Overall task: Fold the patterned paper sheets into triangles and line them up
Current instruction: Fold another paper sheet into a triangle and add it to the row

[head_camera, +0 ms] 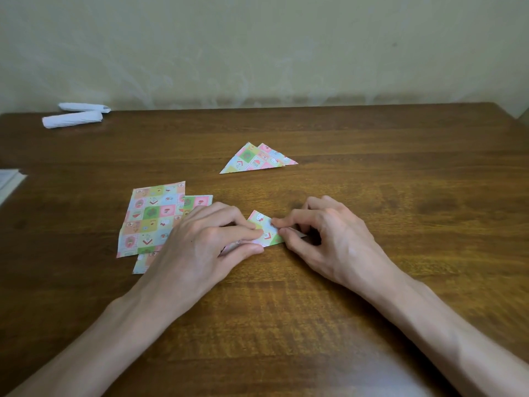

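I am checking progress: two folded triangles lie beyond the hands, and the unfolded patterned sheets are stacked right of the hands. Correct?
Not quite. In the head view the unfolded patterned sheets lie on the left, partly under the left hand, not on the right. The two folded triangles are as you say.

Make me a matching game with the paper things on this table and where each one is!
Things:
1. folded triangles
2. flat sheets
3. white rolls
4. sheet being folded

Places:
A. far left of the table
B. held by the left hand and right hand
C. partly hidden behind the left hand
D. middle, beyond the hands

Pairs: 1-D, 2-C, 3-A, 4-B
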The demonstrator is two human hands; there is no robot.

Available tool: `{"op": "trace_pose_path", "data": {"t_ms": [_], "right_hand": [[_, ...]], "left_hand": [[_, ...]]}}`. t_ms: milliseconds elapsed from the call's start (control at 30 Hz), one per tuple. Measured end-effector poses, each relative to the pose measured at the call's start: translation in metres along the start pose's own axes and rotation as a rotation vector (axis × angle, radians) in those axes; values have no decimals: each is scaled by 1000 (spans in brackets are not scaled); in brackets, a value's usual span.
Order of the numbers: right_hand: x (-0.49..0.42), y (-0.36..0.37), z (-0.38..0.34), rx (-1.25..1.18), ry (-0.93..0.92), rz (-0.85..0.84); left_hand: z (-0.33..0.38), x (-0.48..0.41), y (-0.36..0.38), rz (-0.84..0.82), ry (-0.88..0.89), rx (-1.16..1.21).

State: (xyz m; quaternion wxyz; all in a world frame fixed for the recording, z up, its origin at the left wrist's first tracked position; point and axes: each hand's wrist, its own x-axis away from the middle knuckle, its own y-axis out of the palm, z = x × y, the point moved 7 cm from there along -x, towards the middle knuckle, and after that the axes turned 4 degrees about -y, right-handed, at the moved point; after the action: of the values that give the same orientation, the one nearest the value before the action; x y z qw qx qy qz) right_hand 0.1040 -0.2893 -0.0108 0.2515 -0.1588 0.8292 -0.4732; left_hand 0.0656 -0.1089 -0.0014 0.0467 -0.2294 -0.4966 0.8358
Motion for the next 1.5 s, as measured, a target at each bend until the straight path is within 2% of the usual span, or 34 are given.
{"op": "trace_pose_path", "data": {"t_ms": [267,400,700,1200,1500], "right_hand": [[-2,3,-7,54,38,64],[-3,6,-7,65,44,56],[-4,7,-3,53,34,65],[-3,6,-2,-14,-5,5],[-4,6,-1,-21,-7,-7]], "left_hand": [[-1,-2,-2,2,4,10],[-10,-8,-4,42,-121,142],[-19,-18,1,68,-244,181],[-11,-12,6,-121,-35,-95],[-5,-10,0,-75,-28,-101]]}}
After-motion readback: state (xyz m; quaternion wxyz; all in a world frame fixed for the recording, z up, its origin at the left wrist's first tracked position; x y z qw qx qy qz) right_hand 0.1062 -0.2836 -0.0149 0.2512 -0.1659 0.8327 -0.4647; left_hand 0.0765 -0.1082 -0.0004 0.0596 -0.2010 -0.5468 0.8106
